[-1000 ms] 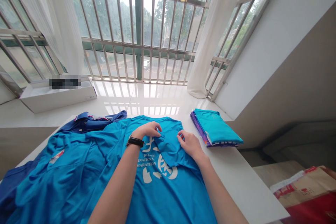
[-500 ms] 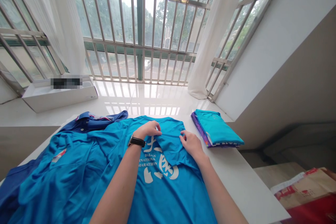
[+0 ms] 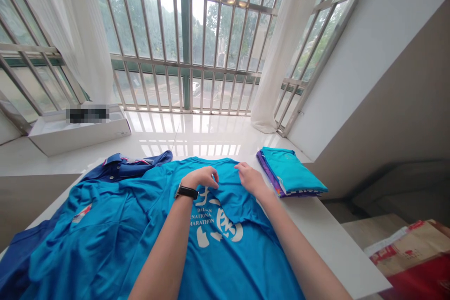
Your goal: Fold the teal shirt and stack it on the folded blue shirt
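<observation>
In the head view, a turquoise marathon T-shirt point(image 3: 225, 262) lies spread on a white table point(image 3: 333, 248), partly over a navy polo shirt point(image 3: 133, 165); the left hand point(image 3: 200, 177) and right hand point(image 3: 250, 179) rest curled on its folded-over cloth, though whether either is gripping I cannot tell; a folded teal shirt point(image 3: 290, 176) sits on a purple printed layer point(image 3: 269, 173) just beside the right hand; an open white box point(image 3: 79, 133) stands on the windowsill point(image 3: 190, 136), its contents hidden; a tan-and-red parcel point(image 3: 408, 248) lies beyond the table's right edge.

Narrow gap between right hand point(image 3: 250, 180) and folded teal shirts point(image 3: 290, 173); white box point(image 3: 79, 133) obstructs far-left windowsill point(image 3: 158, 138).
</observation>
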A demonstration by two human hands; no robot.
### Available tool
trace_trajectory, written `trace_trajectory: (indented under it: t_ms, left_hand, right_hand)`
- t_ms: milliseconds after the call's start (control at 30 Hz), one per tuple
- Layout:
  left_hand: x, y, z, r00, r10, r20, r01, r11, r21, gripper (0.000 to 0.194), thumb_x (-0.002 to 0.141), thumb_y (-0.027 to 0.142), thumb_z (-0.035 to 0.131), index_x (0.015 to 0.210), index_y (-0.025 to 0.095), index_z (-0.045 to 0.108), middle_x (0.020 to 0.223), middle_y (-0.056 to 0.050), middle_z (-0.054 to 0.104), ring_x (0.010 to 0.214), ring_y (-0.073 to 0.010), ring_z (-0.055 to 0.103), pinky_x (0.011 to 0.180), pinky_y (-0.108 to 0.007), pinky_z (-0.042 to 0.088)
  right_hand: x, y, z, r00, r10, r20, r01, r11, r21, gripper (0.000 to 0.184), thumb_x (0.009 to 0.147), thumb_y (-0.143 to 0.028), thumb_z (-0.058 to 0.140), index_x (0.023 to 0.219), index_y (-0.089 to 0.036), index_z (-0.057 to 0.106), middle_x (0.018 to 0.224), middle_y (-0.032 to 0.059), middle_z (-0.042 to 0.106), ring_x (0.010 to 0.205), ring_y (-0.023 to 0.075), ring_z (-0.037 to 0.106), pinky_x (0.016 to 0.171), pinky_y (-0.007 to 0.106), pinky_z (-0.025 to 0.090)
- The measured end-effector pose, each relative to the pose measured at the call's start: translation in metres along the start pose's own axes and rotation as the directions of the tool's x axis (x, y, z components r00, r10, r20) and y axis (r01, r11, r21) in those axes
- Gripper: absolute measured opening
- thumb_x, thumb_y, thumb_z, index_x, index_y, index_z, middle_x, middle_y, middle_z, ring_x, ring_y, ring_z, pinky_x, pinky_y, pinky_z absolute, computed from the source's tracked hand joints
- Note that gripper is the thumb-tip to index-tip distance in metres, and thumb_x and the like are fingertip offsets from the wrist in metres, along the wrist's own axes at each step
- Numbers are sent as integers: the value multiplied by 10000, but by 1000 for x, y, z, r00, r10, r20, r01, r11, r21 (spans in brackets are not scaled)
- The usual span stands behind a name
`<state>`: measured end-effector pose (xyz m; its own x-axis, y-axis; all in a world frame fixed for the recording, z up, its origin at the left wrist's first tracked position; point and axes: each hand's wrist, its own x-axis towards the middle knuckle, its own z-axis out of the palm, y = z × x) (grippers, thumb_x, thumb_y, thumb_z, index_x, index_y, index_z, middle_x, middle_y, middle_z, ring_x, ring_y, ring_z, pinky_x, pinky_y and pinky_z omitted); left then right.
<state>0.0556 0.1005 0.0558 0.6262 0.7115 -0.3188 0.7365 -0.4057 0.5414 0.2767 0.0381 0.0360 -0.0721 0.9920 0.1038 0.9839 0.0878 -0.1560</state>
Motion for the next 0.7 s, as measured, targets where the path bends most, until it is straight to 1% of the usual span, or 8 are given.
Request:
trace_trajectory:
  t_ms: [67, 133, 233, 333, 400, 533, 633, 700]
  left_hand:
    - [0, -2, 0, 1000, 0, 11, 0, 1000, -5, 322, 666, 327, 706, 972, 228, 719, 992, -38, 728, 834, -206, 666, 584, -211, 475]
    - [-1, -4, -1, 1000, -2, 24, 3, 1000, -6, 319, 653, 287, 702, 966, 231, 717, 983, -31, 728, 829, -202, 666, 580, -207, 470]
    - [-2, -4, -2, 999, 2, 37, -2, 1000, -9, 304, 644, 259, 696, 946, 238, 721, 973, -20, 726, 810, -197, 664, 569, -209, 466]
    - [1, -2, 0, 998, 32, -47, -34, 999, -26, 257, 665, 233, 676, 918, 230, 721, 933, -13, 724, 778, -181, 660, 564, -203, 463]
    - [6, 1, 3, 988, 34, -150, -38, 999, -28, 250, 710, 209, 630, 948, 218, 707, 925, -17, 716, 790, -172, 658, 596, -202, 469]
    - [17, 6, 14, 944, -27, -329, 26, 1000, -7, 290, 804, 180, 520, 1054, 209, 664, 984, -44, 702, 898, -197, 649, 714, -245, 487]
    - [20, 7, 23, 917, -66, -393, 76, 997, 11, 274, 834, 175, 501, 1050, 213, 665, 1020, -59, 700, 954, -224, 640, 766, -281, 494]
    - [20, 7, 26, 903, -78, -422, 100, 995, 30, 270, 843, 162, 498, 1051, 205, 665, 1050, -77, 694, 993, -244, 630, 793, -304, 497]
  right_hand:
    - [14, 3, -3, 994, -51, 97, 55, 998, -33, 425, 955, -163, 395, 1334, -259, 561, 1411, 60, 548, 1093, 197, 641, 851, 254, 458]
    - [25, 7, -5, 984, -70, 163, 80, 995, -57, 420, 931, -165, 448, 1318, -265, 578, 1364, 60, 586, 1087, 206, 643, 859, 260, 453]
    - [35, 15, -8, 979, -62, 192, 78, 994, -72, 288, 904, -218, 533, 1144, -264, 686, 1202, 55, 671, 1019, 217, 665, 814, 259, 454]
    - [40, 21, -9, 988, -17, 152, 30, 996, -85, 219, 917, -261, 534, 1032, -246, 719, 1126, 64, 689, 988, 219, 668, 773, 255, 450]
    - [43, 24, -9, 995, 39, 89, -31, 996, -88, 248, 943, -260, 486, 1052, -228, 707, 1123, 82, 683, 999, 221, 662, 772, 259, 449]
    - [41, 27, -11, 990, 137, -22, -138, 988, -73, 291, 969, -236, 419, 1098, -186, 675, 1151, 117, 666, 1043, 225, 644, 808, 270, 454]
    - [21, 26, -16, 986, 149, -82, -148, 989, 9, 278, 957, -247, 447, 1137, -176, 647, 1189, 111, 657, 1034, 204, 643, 840, 265, 459]
    - [-8, 27, -21, 985, 149, -86, -133, 978, 162, 263, 936, -288, 487, 1111, -172, 645, 1120, 97, 684, 910, 182, 668, 816, 266, 475]
